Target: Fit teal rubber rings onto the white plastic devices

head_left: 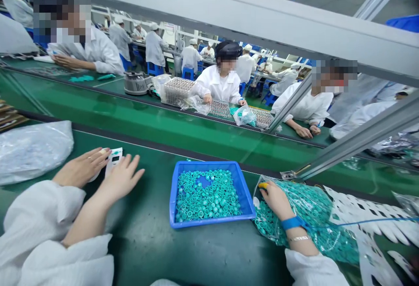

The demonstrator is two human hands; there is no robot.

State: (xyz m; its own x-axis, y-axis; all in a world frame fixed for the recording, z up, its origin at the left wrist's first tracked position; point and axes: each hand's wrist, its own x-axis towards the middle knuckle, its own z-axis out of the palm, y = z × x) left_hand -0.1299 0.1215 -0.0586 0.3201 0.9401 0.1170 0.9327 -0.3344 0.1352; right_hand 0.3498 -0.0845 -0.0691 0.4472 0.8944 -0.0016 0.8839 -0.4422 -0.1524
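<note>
My left hand (121, 180) lies flat on the green table with its fingers spread, its fingertips against a small white device (113, 159). A co-worker's hand (81, 169) reaches in from the left and rests on the same device. My right hand (276, 199) wears a blue wrist strap and a yellow cot on the thumb. It sits at the mouth of a clear plastic bag (314, 216) full of teal rings, fingers curled down among them. Between my hands stands a blue tray (244, 190) holding several teal rings (206, 199).
A full clear bag (32, 148) lies at the far left. White punched sheets (366, 216) lie at the right. A slanted metal bar (353, 144) crosses above the green conveyor (147, 124). Across it, people in white coats work over trays of parts.
</note>
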